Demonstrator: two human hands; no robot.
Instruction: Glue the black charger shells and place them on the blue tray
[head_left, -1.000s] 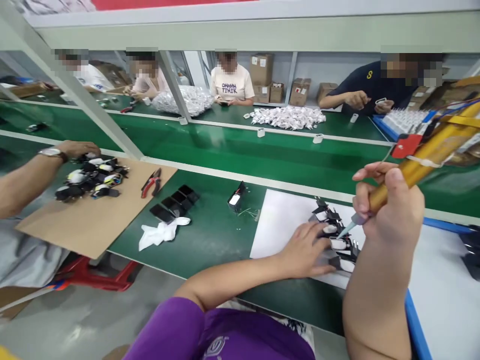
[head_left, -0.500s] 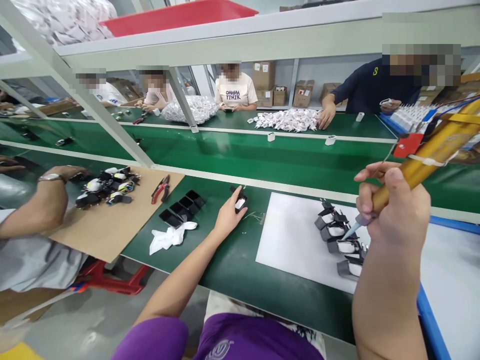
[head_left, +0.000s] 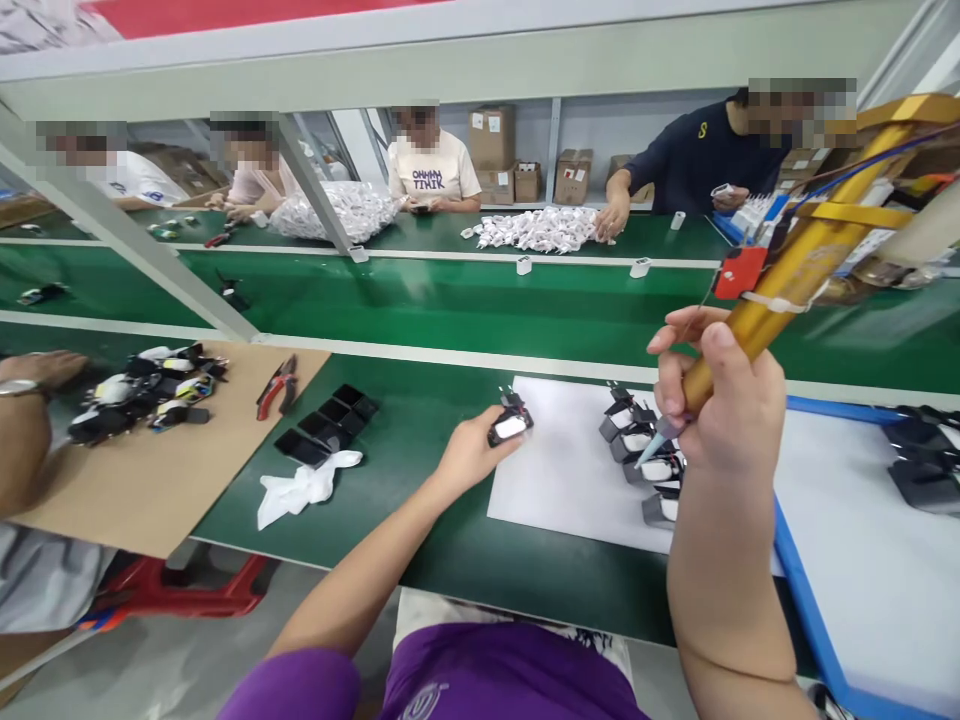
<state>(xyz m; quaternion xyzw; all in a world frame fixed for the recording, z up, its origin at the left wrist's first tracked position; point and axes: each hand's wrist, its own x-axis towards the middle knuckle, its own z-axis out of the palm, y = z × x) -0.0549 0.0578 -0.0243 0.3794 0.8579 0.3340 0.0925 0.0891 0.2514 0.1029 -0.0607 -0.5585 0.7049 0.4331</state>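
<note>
My left hand [head_left: 471,455] is closed around a black plug-adapter housing [head_left: 513,428] with a white block inside and metal prongs at its far end. It is held at the left edge of a white sheet [head_left: 551,480]. In my right hand [head_left: 731,395] is a gold pen-like glue dispenser [head_left: 802,260], with wires and a red switch [head_left: 739,272] fixed to it. Its pale blue nozzle [head_left: 652,447] points down at a row of similar black housings [head_left: 631,442] on the sheet. Whether the tip touches one I cannot tell.
Black empty cases [head_left: 328,425] and a white cloth [head_left: 307,490] lie to the left. Pliers [head_left: 277,388] and a heap of adapter parts [head_left: 146,388] rest on brown board. A blue-rimmed tray [head_left: 847,560] stands at right. Co-workers sit beyond the green conveyor [head_left: 420,310].
My left hand has lifted the adapter housing from the green table and brought it right, to the white sheet's edge. The dispenser is still over the row. The view has shifted right.
</note>
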